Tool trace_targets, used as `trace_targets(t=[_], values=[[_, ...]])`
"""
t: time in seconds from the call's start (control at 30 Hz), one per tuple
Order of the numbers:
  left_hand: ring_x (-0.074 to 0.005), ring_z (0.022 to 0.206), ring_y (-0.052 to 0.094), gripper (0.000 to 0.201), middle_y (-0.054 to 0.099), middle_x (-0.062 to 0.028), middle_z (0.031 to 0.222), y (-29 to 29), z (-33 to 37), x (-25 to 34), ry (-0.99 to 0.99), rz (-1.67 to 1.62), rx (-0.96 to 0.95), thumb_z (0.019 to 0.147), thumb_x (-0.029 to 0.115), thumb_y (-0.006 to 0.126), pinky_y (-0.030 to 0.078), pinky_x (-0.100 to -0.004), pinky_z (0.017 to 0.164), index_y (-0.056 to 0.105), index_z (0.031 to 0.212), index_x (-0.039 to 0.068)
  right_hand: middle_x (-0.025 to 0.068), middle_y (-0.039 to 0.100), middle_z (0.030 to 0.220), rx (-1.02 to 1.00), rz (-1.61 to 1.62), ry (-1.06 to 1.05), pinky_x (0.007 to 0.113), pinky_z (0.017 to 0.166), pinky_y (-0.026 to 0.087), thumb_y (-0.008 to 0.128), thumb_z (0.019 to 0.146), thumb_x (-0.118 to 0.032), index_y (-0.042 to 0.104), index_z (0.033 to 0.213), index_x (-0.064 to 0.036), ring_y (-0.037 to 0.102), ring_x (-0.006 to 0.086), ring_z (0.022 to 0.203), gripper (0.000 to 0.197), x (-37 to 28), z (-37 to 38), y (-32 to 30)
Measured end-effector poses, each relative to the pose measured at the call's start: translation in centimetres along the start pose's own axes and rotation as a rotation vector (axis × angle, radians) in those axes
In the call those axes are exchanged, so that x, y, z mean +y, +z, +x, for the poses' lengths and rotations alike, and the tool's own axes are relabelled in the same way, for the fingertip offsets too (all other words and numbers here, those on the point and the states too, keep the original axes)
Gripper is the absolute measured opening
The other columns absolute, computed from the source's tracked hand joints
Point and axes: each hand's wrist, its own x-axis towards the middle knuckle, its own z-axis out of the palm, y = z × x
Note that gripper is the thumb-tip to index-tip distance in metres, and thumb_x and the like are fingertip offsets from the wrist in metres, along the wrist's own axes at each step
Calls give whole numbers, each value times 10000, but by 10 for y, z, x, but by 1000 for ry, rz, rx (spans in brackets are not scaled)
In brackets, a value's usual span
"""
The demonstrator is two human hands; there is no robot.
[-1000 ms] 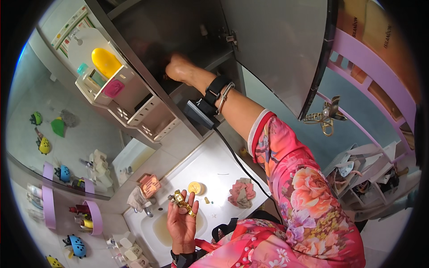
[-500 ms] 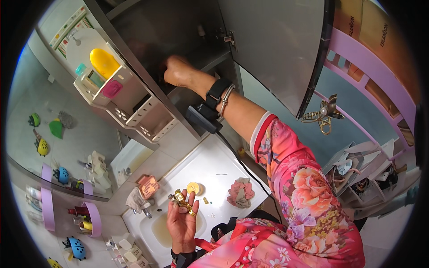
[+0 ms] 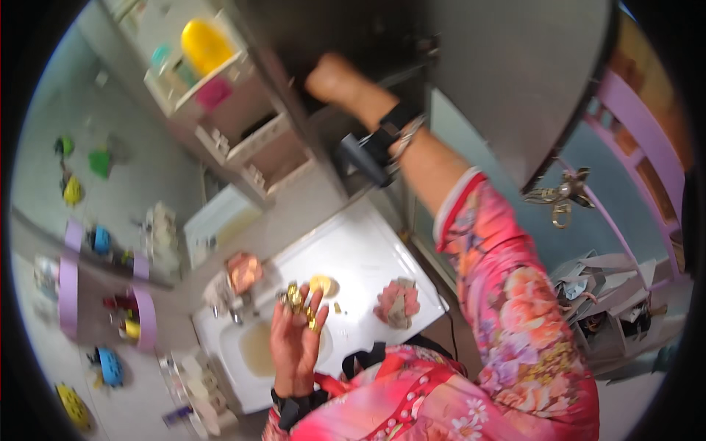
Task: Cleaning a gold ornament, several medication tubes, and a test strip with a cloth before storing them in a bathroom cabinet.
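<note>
Over the sink, my left hand [image 3: 294,354] is palm up, with bent fingers around several small shiny gold-coloured pieces [image 3: 298,297]; their exact kind is unclear. Up in the dark cabinet [image 3: 289,95], my right hand [image 3: 337,82] reaches inside. Its fingers are hidden and blurred, so I cannot see if it holds anything. A dark device [image 3: 365,160] with a cable is strapped at that wrist. A round yellow container [image 3: 322,283] stands on the white counter just beyond my left hand. Farther right lies a crumpled pink and grey cloth [image 3: 397,304].
The grey cabinet door [image 3: 522,81] hangs open at the upper right. A gold claw clip [image 3: 565,192] hangs beside the purple rack [image 3: 640,136]. At left are a mirror [image 3: 110,191], a wall caddy [image 3: 187,103] and a tap [image 3: 235,316] behind the basin [image 3: 254,351].
The view has shifted, so the cabinet, its door and my right arm appear higher and farther right. My right hand is still inside the cabinet; the left still holds the gold-coloured pieces.
</note>
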Motion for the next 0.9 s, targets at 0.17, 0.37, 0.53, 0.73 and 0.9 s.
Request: trace_targets(t=[0.17, 0.37, 0.53, 0.73, 0.9], values=[[-382, 1232, 362, 369, 414, -191, 1302, 13, 13, 7, -42, -152, -134, 943, 234, 388, 363, -486, 984, 424, 1242, 19, 38, 604, 803, 96, 766, 53, 212, 618, 460, 562, 826, -94, 580, 1028, 12, 561, 104, 712, 229, -15, -68, -61], [-405, 1226, 365, 401, 388, -229, 1306, 13, 17, 8, -9, -138, -135, 922, 188, 392, 346, -525, 991, 332, 1285, 29, -7, 568, 721, -299, 906, 169, 192, 513, 418, 616, 831, -171, 601, 915, -47, 499, 50, 606, 151, -11, -176, -12], [-397, 1205, 396, 388, 387, -221, 1303, 17, 16, 3, -39, -66, -183, 909, 128, 404, 386, -521, 961, 335, 1278, 31, 55, 612, 844, -810, 1020, 308, 233, 683, 481, 622, 840, -175, 591, 963, 23, 577, 102, 746, 235, -22, -235, 26], [-399, 1189, 415, 389, 417, -198, 1254, 22, 15, 0, -20, -39, -154, 908, 108, 406, 386, -540, 956, 331, 1282, 30, 58, 617, 800, -854, 1148, 436, 215, 628, 490, 623, 838, -178, 607, 930, 21, 585, 100, 696, 220, -29, -244, 37], [-408, 1184, 417, 374, 426, -227, 1248, 25, 15, 1, -14, -86, -123, 904, 108, 416, 387, -517, 968, 352, 1260, 9, 57, 618, 780, -779, 1205, 472, 208, 596, 482, 635, 828, -177, 610, 918, 21, 575, 95, 607, 218, -26, -243, 33]])
